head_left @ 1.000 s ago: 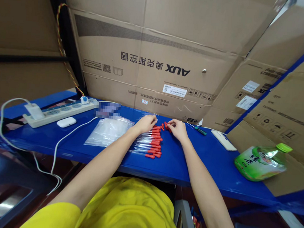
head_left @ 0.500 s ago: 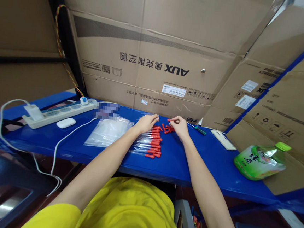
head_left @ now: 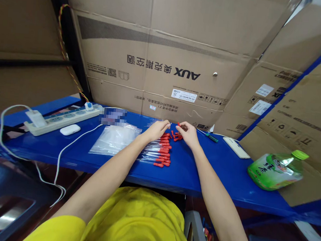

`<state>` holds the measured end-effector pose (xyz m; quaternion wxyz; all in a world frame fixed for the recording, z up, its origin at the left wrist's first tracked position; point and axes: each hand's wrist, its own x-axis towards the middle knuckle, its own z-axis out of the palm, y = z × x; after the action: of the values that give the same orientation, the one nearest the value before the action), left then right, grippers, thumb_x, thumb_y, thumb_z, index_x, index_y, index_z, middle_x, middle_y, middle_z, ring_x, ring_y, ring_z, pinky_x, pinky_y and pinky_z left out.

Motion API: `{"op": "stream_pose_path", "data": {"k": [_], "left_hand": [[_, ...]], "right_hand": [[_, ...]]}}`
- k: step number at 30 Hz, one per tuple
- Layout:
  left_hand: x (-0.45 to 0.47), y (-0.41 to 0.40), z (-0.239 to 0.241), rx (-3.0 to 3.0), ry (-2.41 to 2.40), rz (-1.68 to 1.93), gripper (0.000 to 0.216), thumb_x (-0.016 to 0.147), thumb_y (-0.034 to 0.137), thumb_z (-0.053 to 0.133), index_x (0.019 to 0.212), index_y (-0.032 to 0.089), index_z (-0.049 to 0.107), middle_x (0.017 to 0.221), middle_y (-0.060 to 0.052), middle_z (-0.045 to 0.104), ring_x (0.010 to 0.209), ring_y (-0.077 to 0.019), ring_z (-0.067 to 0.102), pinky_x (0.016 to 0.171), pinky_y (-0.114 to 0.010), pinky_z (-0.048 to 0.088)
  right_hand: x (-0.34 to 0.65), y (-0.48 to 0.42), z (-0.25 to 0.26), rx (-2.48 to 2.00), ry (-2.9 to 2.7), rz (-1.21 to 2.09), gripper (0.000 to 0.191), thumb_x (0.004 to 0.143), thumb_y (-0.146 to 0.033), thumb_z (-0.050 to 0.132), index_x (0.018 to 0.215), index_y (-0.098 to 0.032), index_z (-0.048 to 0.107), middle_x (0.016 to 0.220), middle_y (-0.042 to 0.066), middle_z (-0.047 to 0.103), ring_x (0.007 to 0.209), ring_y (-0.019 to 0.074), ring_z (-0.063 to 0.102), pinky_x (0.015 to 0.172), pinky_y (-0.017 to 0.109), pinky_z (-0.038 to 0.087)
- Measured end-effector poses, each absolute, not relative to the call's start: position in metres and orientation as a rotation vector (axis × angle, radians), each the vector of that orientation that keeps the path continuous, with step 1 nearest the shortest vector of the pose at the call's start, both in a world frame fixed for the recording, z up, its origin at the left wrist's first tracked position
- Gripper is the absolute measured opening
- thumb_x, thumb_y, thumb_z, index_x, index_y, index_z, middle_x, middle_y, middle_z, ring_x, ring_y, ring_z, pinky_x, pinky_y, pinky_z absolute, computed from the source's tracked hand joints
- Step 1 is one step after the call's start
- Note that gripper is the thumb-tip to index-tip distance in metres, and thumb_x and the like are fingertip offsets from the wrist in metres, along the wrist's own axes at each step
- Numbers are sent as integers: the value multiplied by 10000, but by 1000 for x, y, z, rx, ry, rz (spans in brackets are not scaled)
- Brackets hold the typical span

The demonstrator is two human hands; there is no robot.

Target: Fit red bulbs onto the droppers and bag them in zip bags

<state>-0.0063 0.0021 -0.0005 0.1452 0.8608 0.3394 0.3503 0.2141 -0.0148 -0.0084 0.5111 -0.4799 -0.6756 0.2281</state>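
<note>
Right hand [head_left: 189, 135] had risen from the red pile [head_left: 178, 137], fingers pinching one cap [head_left: 178, 124]; left hand [head_left: 156, 130]: fingers pressed together, contents unclear.

Printed cardboard panels [head_left: 167, 46] stand behind and beside a blue tabletop [head_left: 186, 167].

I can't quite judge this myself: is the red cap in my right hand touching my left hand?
Apart. The head view shows a narrow gap between the left hand and the red cap pinched in the right hand.
</note>
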Motion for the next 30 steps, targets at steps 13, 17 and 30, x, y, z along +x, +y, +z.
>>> {"op": "stream_pose_path", "data": {"k": [13, 17, 30], "left_hand": [[-6, 1, -1, 2497, 1035, 958, 347, 1115, 397, 360, 985, 221, 630, 965, -68, 755, 930, -219, 703, 878, -307, 502], [-6, 2, -2, 2504, 1067, 960, 366, 1120, 413, 343, 1002, 228, 635, 966, -71, 759, 930, -222, 710, 875, -306, 502], [-8, -5, 4, 2621, 1179, 830, 368, 1122, 401, 355, 1108, 238, 685, 1074, -95, 782, 998, -263, 731, 835, -316, 494]], "right_hand": [[205, -28, 2, -1132, -1797, 281, 279, 908, -488, 696, 917, -221, 777, 823, 45, 794, 730, 220, 719, 727, 320, 551], [202, -30, 4, -1122, -1792, 303, 281, 905, -490, 695, 910, -219, 772, 817, 49, 796, 730, 224, 723, 732, 326, 555], [198, -34, 3, -1091, -1770, 330, 293, 897, -503, 698, 881, -217, 758, 784, 44, 780, 702, 220, 711, 710, 326, 545]]}}
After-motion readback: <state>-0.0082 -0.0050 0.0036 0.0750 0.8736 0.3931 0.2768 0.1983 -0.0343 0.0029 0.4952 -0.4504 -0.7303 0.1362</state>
